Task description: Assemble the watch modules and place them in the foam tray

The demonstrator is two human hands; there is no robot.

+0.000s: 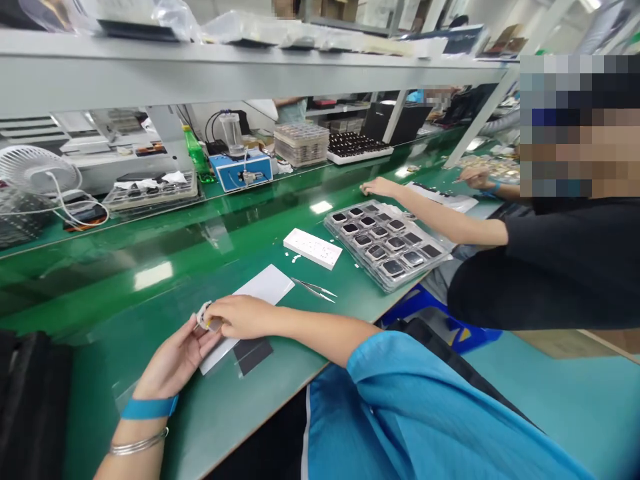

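Note:
A small white rounded part (203, 313), which looks like a watch case, is held up between my two hands over the green bench. My left hand (173, 360) grips it from the left with bent fingers. From the right, my right hand (245, 317) pinches at its near side, and a bit of yellow shows at those fingertips. The fingers hide most of the part. Beneath my hands lie a white sheet of paper (265, 283) and a dark square sheet (254, 355). Metal tweezers (316, 289) rest beside the paper's right end.
Past the tweezers sit a white block (313, 248) and a clear tray (350, 257) of square watch cases. A co-worker's arm (435, 213) reaches behind that tray. Black foam-like stacks (30, 407) stand at left; a blue device (243, 172) and fan (37, 173) line the back.

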